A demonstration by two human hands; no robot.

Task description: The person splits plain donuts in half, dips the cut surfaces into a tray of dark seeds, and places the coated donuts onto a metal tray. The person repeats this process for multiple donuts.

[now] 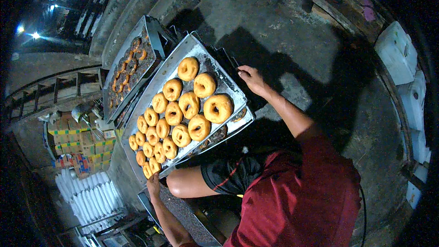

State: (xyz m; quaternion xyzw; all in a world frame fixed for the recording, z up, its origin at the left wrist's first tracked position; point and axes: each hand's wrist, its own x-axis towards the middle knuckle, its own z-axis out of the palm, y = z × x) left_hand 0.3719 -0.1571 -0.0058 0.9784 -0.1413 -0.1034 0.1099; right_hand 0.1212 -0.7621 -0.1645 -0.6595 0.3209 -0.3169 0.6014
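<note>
A metal tray (234, 92) slants across the middle, with several golden ring doughnuts (189, 105) lying in rows on its floury, dark-stained surface. At its lower-left corner, my left hand (154, 186) is closed at the rim, touching the end doughnuts (151, 168); part of its fingers is hidden. Past the tray's right side, my right hand (252, 79) has its fingers curled round the end of a dark bar or edge, whose kind is too dark to make out. More metal trays (247, 120) show beneath the doughnut tray, holding dark contents.
Another tray (157, 51) with curved brown pieces stands at upper left. Concrete steps (153, 2) rise behind it. Cartons (82, 142) and stacked white packages (91, 199) fill the lower left. White sacks (397, 52) line the right. My knee (180, 184) is close to the tray.
</note>
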